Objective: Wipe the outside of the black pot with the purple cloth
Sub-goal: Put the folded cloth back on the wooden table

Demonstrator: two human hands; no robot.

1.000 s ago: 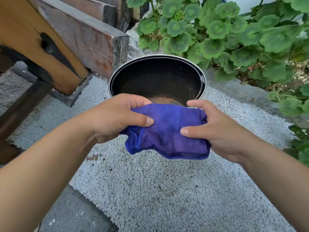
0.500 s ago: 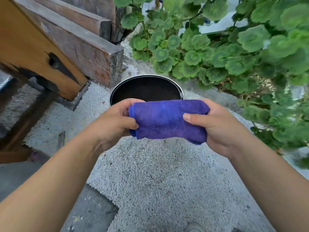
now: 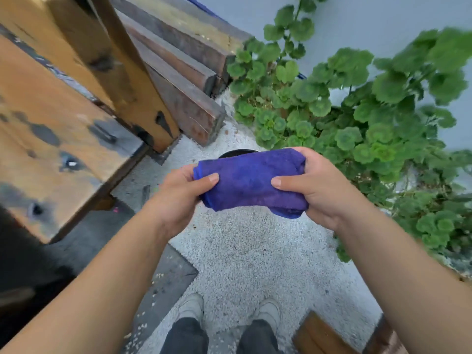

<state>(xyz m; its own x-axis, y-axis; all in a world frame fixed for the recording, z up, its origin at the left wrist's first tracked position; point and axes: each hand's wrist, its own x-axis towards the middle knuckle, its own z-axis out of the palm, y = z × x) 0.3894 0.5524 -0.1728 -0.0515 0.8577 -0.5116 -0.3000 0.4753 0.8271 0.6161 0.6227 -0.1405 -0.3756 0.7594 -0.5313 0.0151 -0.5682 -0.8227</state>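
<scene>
A folded purple cloth [image 3: 251, 181] is held up in front of me by both hands. My left hand [image 3: 178, 198] grips its left end with the thumb on top. Its right end is held in my right hand [image 3: 319, 186]. The black pot [image 3: 236, 153] stands on the gravel beyond the cloth. Only a thin arc of its rim shows above the cloth; the rest is hidden behind the cloth and my hands. Neither hand touches the pot.
Wooden beams [image 3: 184, 80] and an orange wooden bench [image 3: 58, 139] fill the left side. A leafy green plant [image 3: 362, 129] spreads along the right. White gravel [image 3: 245, 256] covers the ground, with my two shoes [image 3: 229, 310] at the bottom.
The view has risen and pulled back: the pot looks smaller and is nearly covered by the cloth. My shoes have come into view. The cloth stays held in both hands, more tightly folded.
</scene>
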